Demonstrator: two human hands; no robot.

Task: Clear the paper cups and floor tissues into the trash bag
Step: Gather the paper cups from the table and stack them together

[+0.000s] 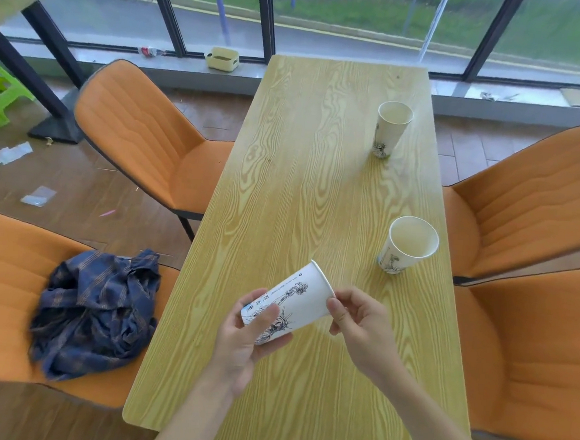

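While you hold the paper cup on its side above the table, low in the frame, its long axis runs from base at lower left to rim at upper right. Your left hand is wrapped around the base; your right hand pinches the rim. Two more cups stand upright on the right: the nearer cup closest to your right hand, the far cup beyond. Tissues lie on the floor at left. No trash bag shows.
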